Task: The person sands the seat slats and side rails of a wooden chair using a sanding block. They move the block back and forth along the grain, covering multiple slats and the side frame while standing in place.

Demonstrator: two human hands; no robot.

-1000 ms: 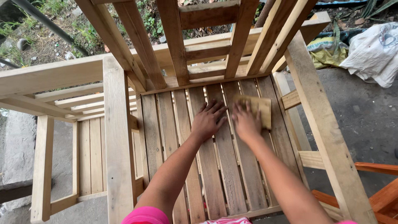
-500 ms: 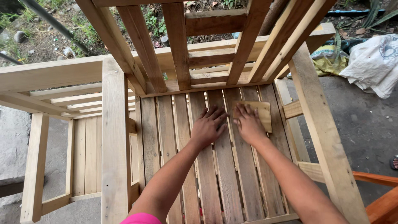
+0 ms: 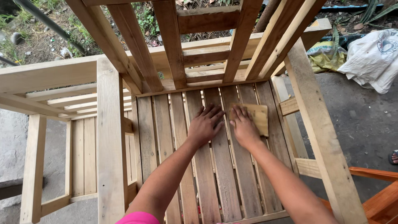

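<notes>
Both hands lie on the slatted seat (image 3: pixel 161 137) of an unfinished wooden chair. My right hand (image 3: pixel 243 126) presses flat on a tan sheet of sandpaper (image 3: pixel 259 116) lying on the slats near the back right of the seat. Beside it, my left hand (image 3: pixel 206 124) rests flat on the bare slats with its fingers spread and holds nothing. The chair's slatted backrest (image 3: pixel 174 45) rises just beyond the hands.
A second wooden chair frame (image 3: pixel 54 103) stands close on the left. The right armrest post (image 3: pixel 319 137) borders the seat. Orange-painted wood (image 3: pixel 377 195) sits at the lower right. White and yellow sacks (image 3: pixel 369 54) lie on the concrete ground beyond.
The view has shifted slightly. My hands have slid a little toward the front of the seat, the right one dragging the sandpaper along the slats.
</notes>
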